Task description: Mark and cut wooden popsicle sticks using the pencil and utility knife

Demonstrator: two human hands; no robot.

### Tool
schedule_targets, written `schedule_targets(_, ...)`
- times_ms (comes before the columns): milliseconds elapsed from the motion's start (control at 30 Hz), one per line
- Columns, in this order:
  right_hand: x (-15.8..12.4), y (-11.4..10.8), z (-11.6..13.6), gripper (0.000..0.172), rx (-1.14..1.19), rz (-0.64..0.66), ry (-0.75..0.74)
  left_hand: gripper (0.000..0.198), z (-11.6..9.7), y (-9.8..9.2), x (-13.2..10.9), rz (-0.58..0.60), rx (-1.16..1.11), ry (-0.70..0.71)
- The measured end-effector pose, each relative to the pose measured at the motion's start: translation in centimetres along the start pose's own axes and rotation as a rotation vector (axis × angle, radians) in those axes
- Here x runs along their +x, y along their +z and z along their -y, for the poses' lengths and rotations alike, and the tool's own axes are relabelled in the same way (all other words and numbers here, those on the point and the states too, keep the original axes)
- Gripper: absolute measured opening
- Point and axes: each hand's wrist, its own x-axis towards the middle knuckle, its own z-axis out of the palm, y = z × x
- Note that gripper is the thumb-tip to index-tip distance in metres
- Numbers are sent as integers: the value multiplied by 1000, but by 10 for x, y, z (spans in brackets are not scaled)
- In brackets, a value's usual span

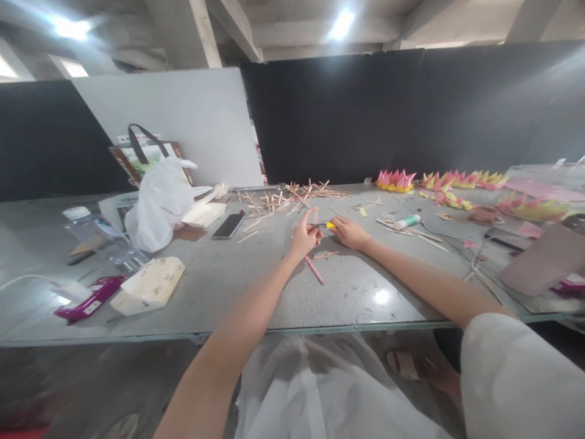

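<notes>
In the middle of the table, my left hand (303,236) is closed, its fingers pinching what looks like a thin wooden stick (315,215) that points upward. My right hand (348,233) grips a small tool with a yellow handle (329,225). The tool's dark metal end meets the fingers of my left hand; its exact kind is too small to tell. Just below the hands lie a red-and-white pen-like stick (314,271) and a few short wooden pieces (325,254). Behind them spreads a loose pile of wooden sticks (315,191).
Left on the table (219,299) are a phone (228,225), a white plastic bag (159,204), a clear bottle (98,235), a tissue pack (150,285) and a purple power strip (94,299). Right are a glue stick (406,222), cables, pink-yellow paper flowers (395,180) and a pinkish cylinder (542,259).
</notes>
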Motion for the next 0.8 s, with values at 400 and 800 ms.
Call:
schedule_targets(400, 1, 0, 1, 24, -2, 12, 11, 71, 4, -4, 2, 1, -9, 0)
schedule_targets(800, 0, 2, 0, 26, 11, -7, -3, 70, -1, -6, -4, 6, 200, 52)
